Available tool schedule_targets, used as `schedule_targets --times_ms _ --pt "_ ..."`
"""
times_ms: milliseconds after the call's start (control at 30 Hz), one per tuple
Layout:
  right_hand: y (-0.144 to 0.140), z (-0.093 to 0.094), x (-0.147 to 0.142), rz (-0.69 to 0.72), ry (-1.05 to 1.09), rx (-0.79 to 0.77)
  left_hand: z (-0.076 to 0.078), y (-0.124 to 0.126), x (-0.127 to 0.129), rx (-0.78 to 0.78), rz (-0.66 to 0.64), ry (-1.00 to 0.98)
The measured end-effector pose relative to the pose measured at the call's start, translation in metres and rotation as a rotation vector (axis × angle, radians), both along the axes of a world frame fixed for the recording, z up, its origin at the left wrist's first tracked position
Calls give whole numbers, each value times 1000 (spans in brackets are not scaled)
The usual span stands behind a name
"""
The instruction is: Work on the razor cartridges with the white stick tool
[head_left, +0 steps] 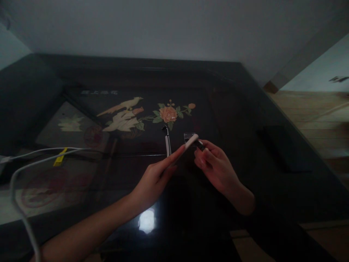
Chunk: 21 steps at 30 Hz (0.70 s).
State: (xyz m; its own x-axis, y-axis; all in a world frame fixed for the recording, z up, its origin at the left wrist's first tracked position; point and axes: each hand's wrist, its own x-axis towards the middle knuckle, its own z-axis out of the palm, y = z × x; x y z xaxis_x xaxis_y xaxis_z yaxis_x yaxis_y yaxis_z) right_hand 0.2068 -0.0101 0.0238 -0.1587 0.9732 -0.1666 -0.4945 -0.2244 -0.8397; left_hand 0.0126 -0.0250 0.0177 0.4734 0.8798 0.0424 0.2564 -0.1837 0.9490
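Observation:
My left hand (158,173) is closed on a slim white handle (192,140), which tilts up to the right. At the handle's far end, my right hand (214,160) pinches a small dark piece (200,145) between thumb and fingers. A small clear plastic part (188,136) shows just behind the handle; whether it is joined to it I cannot tell. Beyond my left hand, a white-and-black handle with a bent neck and small black head (167,140), razor-like in shape, lies on the dark glossy table (231,109). The dim light hides finer detail.
A white cable (19,207) with a yellow tag (60,157) runs along the left side. Flat on the table's right lies a dark rectangular object (285,149). Bird-and-flower inlay (167,114) decorates the tabletop, and a pale wall (141,29) stands behind it.

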Motion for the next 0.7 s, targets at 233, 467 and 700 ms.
schedule_targets --times_ms 233,467,700 --pt "0 2 0 -10 -52 4 -2 -3 0 -1 -33 -19" --pt "1 1 0 -37 -53 -17 1 -7 0 -26 -119 -35" --pt "0 1 1 -39 -11 -25 2 -5 -1 5 -117 -39"
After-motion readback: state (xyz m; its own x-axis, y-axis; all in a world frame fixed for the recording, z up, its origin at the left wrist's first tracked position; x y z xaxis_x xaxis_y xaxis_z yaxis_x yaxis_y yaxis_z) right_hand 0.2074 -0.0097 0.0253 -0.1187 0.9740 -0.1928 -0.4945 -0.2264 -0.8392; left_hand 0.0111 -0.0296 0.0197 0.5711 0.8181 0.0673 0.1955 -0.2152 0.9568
